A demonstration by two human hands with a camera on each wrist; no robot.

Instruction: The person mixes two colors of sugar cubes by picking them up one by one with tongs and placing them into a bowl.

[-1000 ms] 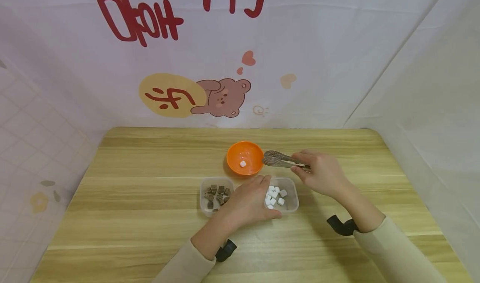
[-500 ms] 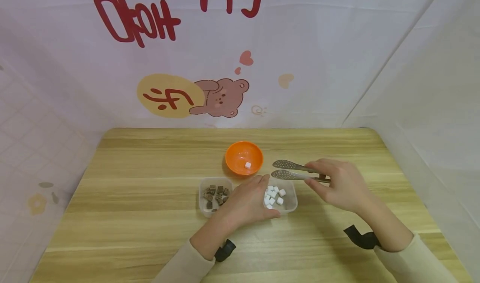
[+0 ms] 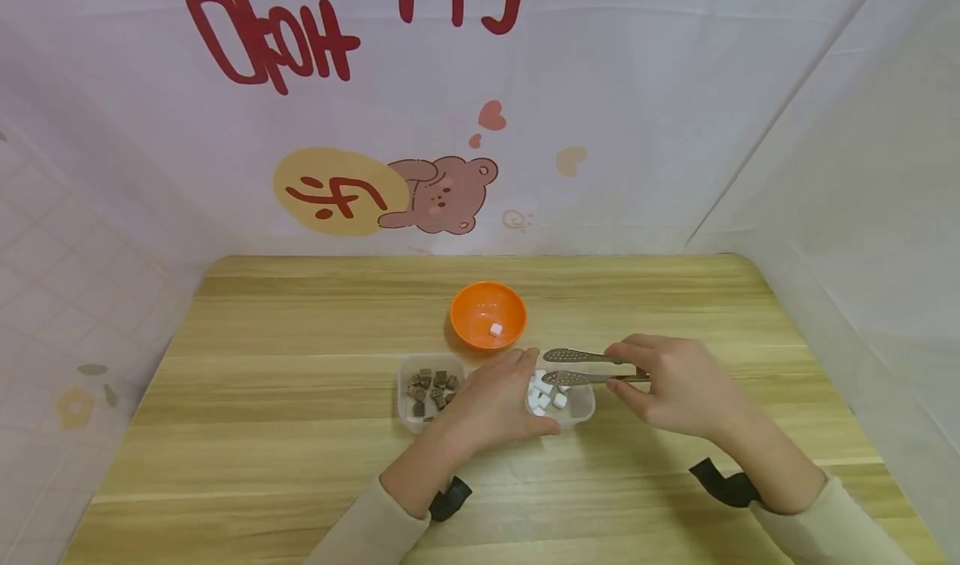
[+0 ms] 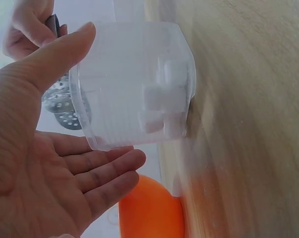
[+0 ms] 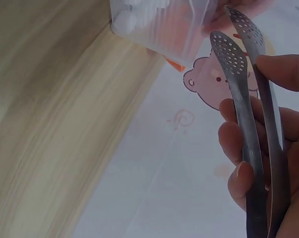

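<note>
right hand (image 3: 678, 386) grips perforated metal tongs (image 3: 588, 378), tips parted, over white cubes (image 3: 560, 401) inside translucent container (image 3: 588, 411); left hand (image 3: 495, 402) straddles it, spread wide. apparent step: cube pickup. next, likely: lower tongs, close.

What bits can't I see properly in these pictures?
White cubes, head view: the left hand and tongs cover part of their box, so I can't count them all.
Brown cubes, head view: the same hand overlaps that group's right side.
Handle end of the tongs, right wrist view: cut off by the bottom edge.
Orange bowl, left wrist view: the bottom edge crops it.
Red writing, head view: the top edge cuts some off.
</note>
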